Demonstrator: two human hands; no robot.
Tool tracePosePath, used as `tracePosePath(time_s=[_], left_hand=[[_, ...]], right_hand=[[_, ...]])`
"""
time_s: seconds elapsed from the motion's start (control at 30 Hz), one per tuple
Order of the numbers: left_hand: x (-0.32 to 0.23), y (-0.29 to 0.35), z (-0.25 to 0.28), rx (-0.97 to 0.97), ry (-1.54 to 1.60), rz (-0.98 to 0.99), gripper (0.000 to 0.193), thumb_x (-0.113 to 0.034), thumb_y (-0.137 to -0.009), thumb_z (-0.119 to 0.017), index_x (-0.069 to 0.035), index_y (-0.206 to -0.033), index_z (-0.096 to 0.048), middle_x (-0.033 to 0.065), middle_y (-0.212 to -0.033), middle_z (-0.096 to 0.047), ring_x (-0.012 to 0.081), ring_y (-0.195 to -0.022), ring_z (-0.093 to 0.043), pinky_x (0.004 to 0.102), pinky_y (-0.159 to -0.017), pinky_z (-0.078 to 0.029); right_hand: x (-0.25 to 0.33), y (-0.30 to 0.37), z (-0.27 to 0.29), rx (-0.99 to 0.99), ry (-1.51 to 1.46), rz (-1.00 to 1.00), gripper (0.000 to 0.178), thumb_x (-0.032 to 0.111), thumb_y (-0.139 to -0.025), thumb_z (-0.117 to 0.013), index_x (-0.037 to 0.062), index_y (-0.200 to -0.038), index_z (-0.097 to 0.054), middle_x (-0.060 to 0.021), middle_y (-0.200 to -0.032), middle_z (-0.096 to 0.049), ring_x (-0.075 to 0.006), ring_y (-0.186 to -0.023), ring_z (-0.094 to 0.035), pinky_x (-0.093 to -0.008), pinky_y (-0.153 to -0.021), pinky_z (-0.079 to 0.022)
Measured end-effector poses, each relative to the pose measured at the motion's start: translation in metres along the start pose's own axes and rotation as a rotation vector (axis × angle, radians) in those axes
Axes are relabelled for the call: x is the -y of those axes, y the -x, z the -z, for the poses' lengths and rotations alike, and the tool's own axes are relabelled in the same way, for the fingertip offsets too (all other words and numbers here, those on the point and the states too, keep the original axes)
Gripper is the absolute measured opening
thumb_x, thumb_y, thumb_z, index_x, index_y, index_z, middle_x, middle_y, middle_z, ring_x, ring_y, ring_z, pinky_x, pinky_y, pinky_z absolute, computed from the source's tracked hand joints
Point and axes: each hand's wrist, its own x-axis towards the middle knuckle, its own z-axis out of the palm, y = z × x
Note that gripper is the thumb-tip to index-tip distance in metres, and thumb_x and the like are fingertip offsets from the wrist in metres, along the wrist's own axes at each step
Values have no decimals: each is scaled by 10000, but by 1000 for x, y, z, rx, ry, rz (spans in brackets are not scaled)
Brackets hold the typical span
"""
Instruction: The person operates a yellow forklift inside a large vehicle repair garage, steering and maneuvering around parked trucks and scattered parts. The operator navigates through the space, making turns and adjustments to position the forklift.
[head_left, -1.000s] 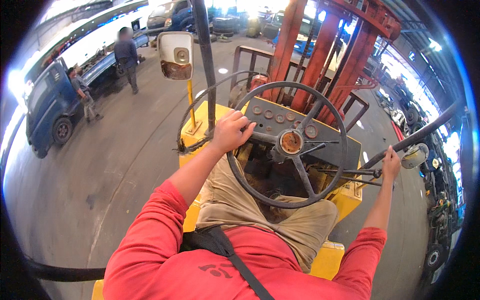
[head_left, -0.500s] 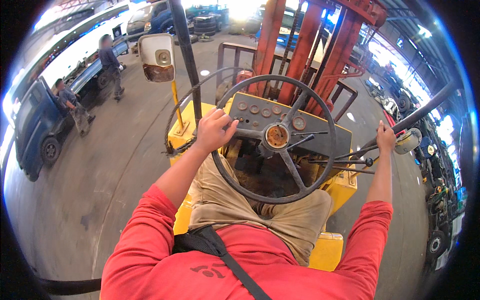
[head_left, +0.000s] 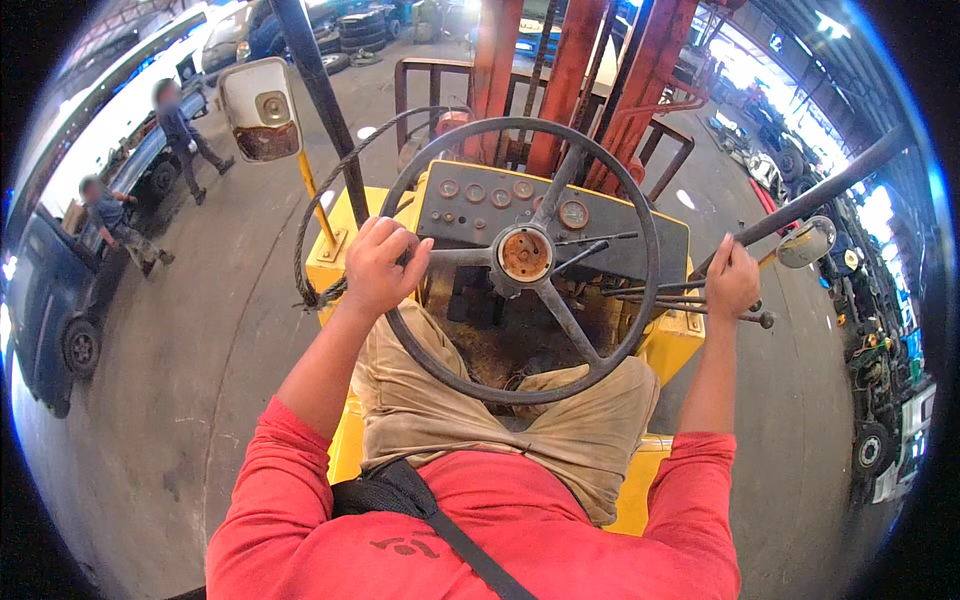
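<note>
I sit on a yellow forklift (head_left: 672, 345) and look down past my red sleeves and tan trousers. My left hand (head_left: 382, 264) grips the left rim of the black steering wheel (head_left: 640, 310), whose rusty hub sits in front of a grey gauge panel (head_left: 478, 205). My right hand (head_left: 732, 279) is closed around a control lever (head_left: 690, 300) on the right side of the column, one of several thin black levers there. The red mast (head_left: 580, 70) rises just ahead.
A side mirror (head_left: 259, 108) hangs on the left post and a small round mirror (head_left: 806, 242) on the right. Two people (head_left: 185, 135) walk beside a dark blue vehicle (head_left: 45, 300) on the concrete floor at the left. Tyres and parked machinery line the right side.
My left hand has slid down and around the wheel's left rim, turning the wheel. The view has swung, and the two people and the blue vehicle have shifted in the picture.
</note>
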Motion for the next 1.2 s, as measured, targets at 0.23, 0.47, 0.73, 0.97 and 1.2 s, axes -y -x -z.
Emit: tracePosePath(time_s=[0.23, 0.47, 0.73, 0.97, 1.2], left_hand=[[-4, -9, -3, 18, 30, -12, 137, -35, -822, -798, -39, -784, -666, 95, -786, -624, 287, -733, -608, 397, -652, -471], [-7, -11, -3, 27, 15, 7, 178, -27, -784, -808, -49, -757, -633, 92, -765, -600, 293, -709, -584, 401, -625, -456], [-9, -7, 7, 57, -11, 39, 133, -13, -797, -773, -31, -768, -645, 98, -769, -605, 285, -696, -578, 390, -630, -459], [-8, -5, -7, 86, -25, 55, 148, 0, -780, -783, -50, -762, -645, 91, -778, -605, 283, -689, -573, 386, -618, -461], [-18, -7, 0, 65, -67, 66, 151, -5, -754, -791, -64, -770, -652, 78, -753, -586, 281, -671, -555, 393, -604, -447]], right_hand=[[2, -63, -11, 174, 98, -168, 405, 450, -1051, -532, 118, -932, -733, -182, -863, -720, -418, -836, -686, -560, -742, -534], [-7, 96, 46, -130, -224, 197, 203, 167, -962, -655, -5, -1068, -642, -199, -1069, -615, -394, -1050, -558, -517, -935, -424], [46, 201, -96, 1283, -550, 65, 375, 397, -906, -753, 77, -1098, -718, -198, -1132, -680, -397, -1102, -638, -475, -969, -514], [52, 244, -238, 1542, -425, 101, 475, 545, -815, -830, 116, -1009, -762, -175, -1081, -735, -349, -1086, -702, -444, -967, -543], [75, 234, -237, 1772, -246, 196, 644, 740, -750, -760, 118, -915, -785, -114, -915, -777, -337, -1006, -734, -446, -890, -568]])
